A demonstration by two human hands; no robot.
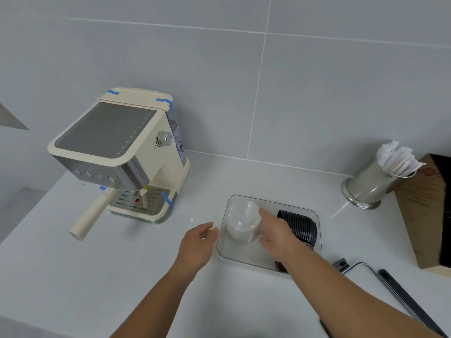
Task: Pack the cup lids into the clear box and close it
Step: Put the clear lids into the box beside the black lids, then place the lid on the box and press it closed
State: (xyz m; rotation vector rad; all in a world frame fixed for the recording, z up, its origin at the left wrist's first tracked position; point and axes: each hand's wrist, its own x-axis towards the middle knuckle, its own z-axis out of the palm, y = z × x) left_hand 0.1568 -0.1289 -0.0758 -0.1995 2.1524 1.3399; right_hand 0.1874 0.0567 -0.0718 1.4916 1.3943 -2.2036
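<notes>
A clear box [314, 217] stands open on the white counter, right of centre. Inside it, at the right, a stack of black cup lids [299, 225] lies on its side. My right hand [274, 234] reaches into the box and grips a stack of clear cup lids [242, 222], holding it on its side over the box's left half. My left hand [199, 242] hovers just left of the box's wall, fingers apart and empty. My right forearm hides the box's near right corner.
A cream espresso machine [119, 154] stands at the left with its handle pointing forward. A metal cup of wrapped straws [373, 184] and a wooden block [424, 211] sit at the right. A clear lid with a dark clip [380, 276] lies near the front right.
</notes>
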